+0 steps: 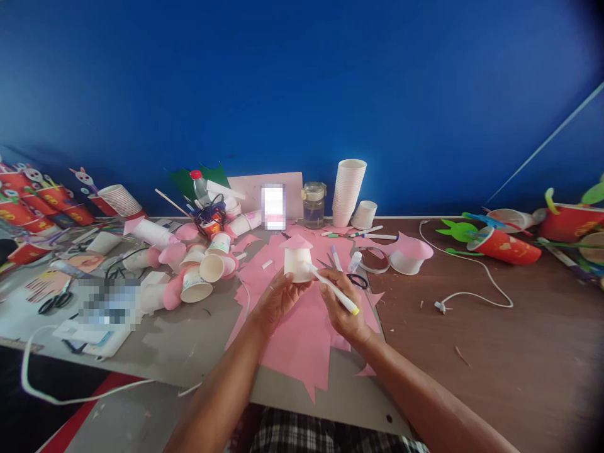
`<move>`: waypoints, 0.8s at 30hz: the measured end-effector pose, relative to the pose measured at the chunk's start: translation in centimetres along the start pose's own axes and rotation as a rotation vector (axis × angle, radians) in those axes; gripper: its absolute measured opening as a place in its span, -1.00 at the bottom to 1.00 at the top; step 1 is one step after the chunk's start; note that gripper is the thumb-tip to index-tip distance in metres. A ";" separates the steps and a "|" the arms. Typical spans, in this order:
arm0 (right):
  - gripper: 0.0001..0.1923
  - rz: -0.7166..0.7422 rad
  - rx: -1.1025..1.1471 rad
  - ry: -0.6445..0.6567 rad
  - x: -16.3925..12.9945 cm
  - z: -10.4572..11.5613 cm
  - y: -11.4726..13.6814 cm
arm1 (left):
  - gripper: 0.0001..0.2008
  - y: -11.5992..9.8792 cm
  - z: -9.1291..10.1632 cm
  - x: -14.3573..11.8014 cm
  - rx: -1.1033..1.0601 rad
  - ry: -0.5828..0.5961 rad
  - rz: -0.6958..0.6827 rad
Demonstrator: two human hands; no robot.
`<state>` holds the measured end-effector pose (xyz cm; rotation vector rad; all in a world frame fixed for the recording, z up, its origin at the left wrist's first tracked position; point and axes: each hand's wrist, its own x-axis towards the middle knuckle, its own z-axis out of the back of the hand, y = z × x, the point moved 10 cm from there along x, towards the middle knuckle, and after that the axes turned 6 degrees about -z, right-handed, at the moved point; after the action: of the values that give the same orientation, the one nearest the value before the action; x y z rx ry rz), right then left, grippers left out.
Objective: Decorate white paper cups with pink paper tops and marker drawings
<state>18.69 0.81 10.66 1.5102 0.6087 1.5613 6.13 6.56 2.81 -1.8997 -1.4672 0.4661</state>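
Observation:
My left hand point(284, 297) grips a white paper cup point(296, 263) from below and its left side. The cup stands upside down, with a pink paper cone point(297, 242) on top. In my right hand point(343, 305) is a white marker point(336, 290) with a yellow end, its other end against or very close to the cup's side. Whether it has left a mark, I cannot tell. Beneath both hands lie overlapping sheets of pink paper point(295, 352). Just right of the cup are a pair of scissors point(357, 280), partly hidden, and a small white-capped bottle point(355, 261).
A tall stack of white cups point(349, 192) and a lidded jar point(314, 206) stand by the blue wall. Several cups with pink cones crowd the left, near black scissors point(55, 303). A white cable point(491, 277) and a red cup point(512, 245) lie right.

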 end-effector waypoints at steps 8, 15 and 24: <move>-0.83 -0.007 0.000 0.008 0.1 0.0 0.1 | -0.53 0.1 0.1 0.1 0.001 0.005 0.003; -0.84 -0.012 0.031 0.033 0.0 -0.1 0.0 | -0.50 0.2 0.4 0.1 0.000 -0.002 0.002; -0.81 -0.063 0.046 0.043 0.0 -0.3 -0.8 | -0.52 0.0 0.1 0.0 0.011 0.015 -0.006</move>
<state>18.60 1.28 9.97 1.4808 0.7148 1.5443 6.11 6.60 2.73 -1.8858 -1.4571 0.4560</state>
